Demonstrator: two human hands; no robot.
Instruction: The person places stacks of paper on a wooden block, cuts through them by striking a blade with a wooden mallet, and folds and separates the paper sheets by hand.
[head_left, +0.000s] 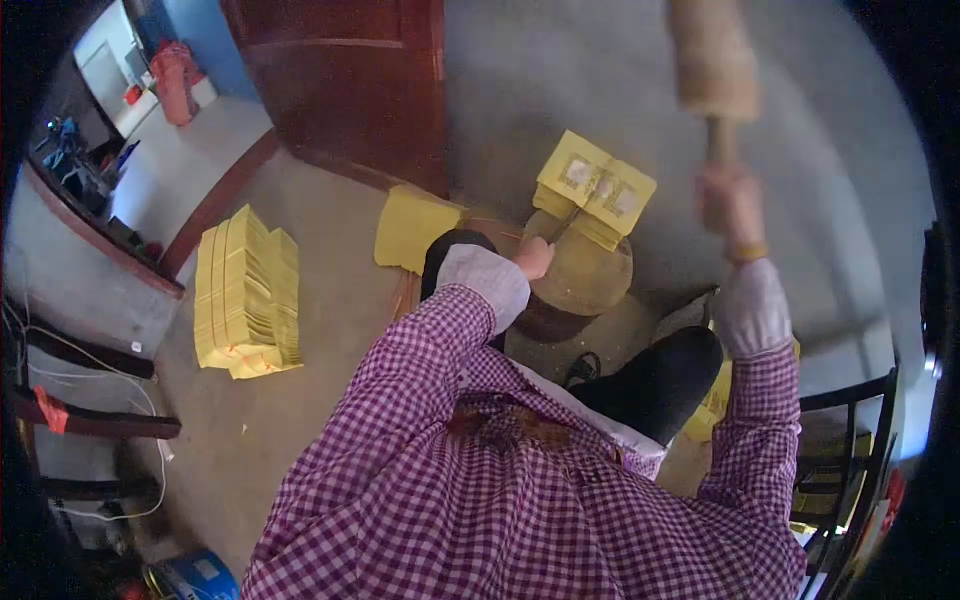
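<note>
My right hand (732, 205) is raised on the right, closed round the handle of a wooden mallet (715, 65), whose thick head points up and is blurred. Over the round wooden block (585, 278), my left hand (535, 258) grips a thin metal punch (565, 226). The punch's far end rests on a stack of yellow paper (620, 180) at the block's back edge. Pale patches and dark marks show on the top sheet.
A tied bundle of yellow paper (235, 300) stands on the floor at left. More yellow sheets (412, 230) lie by my left knee. A red-brown door (345, 90) is behind, a dark chair (850, 440) at right, and loose white cables (150, 400) at far left.
</note>
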